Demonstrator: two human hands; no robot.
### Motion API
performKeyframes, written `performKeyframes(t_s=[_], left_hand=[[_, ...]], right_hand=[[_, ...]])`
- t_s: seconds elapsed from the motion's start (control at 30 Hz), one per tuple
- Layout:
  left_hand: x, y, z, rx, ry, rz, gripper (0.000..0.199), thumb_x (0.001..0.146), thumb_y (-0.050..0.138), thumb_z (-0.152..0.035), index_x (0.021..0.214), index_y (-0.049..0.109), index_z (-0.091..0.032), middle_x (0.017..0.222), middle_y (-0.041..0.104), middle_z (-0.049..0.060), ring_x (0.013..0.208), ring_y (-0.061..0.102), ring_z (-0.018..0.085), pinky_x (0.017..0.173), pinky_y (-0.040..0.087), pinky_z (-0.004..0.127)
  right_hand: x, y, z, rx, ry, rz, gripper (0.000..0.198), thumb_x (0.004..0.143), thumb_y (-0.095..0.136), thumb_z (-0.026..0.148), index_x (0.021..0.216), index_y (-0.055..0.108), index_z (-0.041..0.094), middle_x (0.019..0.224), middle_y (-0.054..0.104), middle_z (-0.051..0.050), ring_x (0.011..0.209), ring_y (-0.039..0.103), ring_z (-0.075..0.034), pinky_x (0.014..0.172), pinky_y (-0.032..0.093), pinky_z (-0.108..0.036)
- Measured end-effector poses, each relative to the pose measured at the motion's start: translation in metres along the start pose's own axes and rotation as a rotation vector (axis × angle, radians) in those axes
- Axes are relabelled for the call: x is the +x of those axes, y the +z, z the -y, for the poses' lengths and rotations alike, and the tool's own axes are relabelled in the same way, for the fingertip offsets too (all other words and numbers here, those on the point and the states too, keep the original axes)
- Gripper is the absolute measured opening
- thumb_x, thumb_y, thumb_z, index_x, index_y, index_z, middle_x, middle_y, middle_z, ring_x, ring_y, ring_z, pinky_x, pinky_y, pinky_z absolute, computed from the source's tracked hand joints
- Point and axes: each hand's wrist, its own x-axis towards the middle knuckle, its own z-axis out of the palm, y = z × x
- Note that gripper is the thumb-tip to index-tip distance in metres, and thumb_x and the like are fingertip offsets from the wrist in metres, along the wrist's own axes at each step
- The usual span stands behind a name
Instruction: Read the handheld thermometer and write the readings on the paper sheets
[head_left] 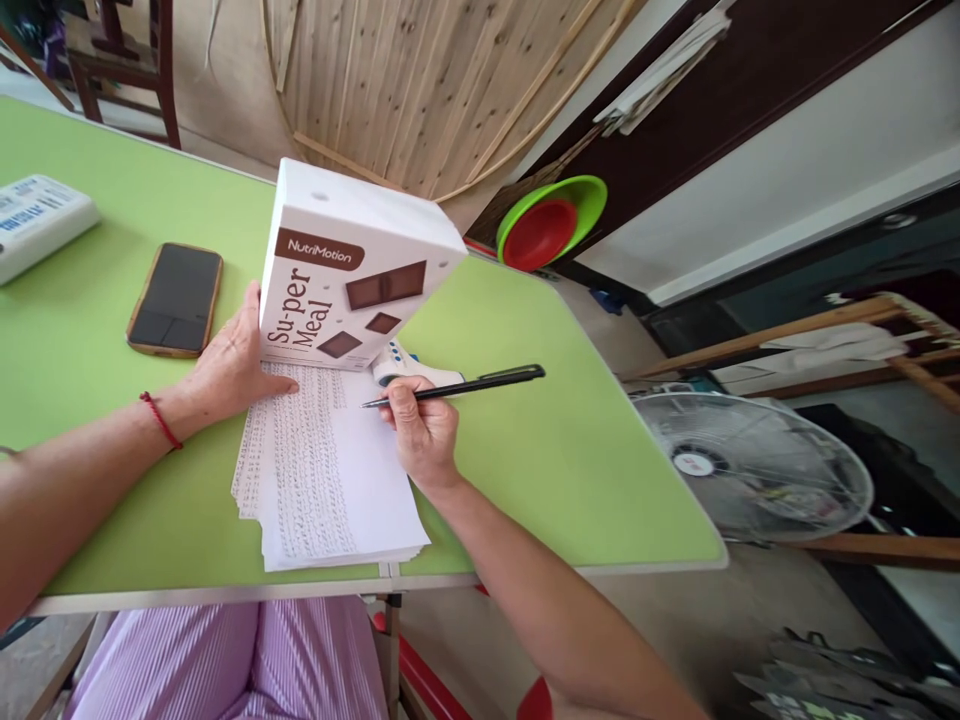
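My right hand pinches a black pen, its tip just over the top paper. A stack of white sheets lies under it, the top one covered in handwriting on its left and middle, blank on the right. My left hand rests open, the thumb stretched onto the paper's upper left and the fingers against the left side of a white box marked "NutriMotion Su-per Meal". The box stands upright over the far end of the sheets. Partly hidden behind it is a white object with blue dots.
A smartphone in a brown-edged case lies left of the box on the green table. Farther left is a white box-shaped item. A standing fan is off the right edge; green and red basins are beyond the far edge.
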Motion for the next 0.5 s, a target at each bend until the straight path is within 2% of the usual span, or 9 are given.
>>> performKeyframes(t_s=[0.13,0.33,0.5], left_hand=[[0.000,-0.001,-0.004,-0.004,-0.053,0.048,0.137,0.073,0.093,-0.026,0.178,0.004,-0.028,0.179,0.027,0.018,0.161,0.034,0.053,0.131,0.038,0.073],[0.002,-0.005,-0.018,0.019,-0.145,0.094,0.134,0.072,0.092,-0.019,0.176,0.008,-0.016,0.178,0.026,0.025,0.163,0.031,0.050,0.135,0.033,0.067],[0.004,-0.006,-0.025,0.032,-0.188,0.108,0.134,0.071,0.093,-0.017,0.176,0.010,-0.015,0.179,0.024,0.025,0.164,0.031,0.049,0.136,0.033,0.064]], right_hand=[[-0.001,0.000,-0.001,0.011,-0.025,-0.021,0.056,0.094,0.066,0.076,0.078,0.063,0.022,0.057,0.055,0.004,0.048,0.047,-0.009,0.046,0.041,-0.023],[-0.003,0.000,0.000,-0.021,-0.007,-0.034,0.057,0.093,0.067,0.076,0.077,0.066,0.022,0.057,0.058,0.003,0.050,0.052,-0.010,0.047,0.041,-0.024],[-0.003,0.001,0.001,-0.019,0.006,-0.020,0.057,0.093,0.066,0.077,0.076,0.066,0.022,0.056,0.058,0.003,0.050,0.051,-0.011,0.049,0.044,-0.025]])
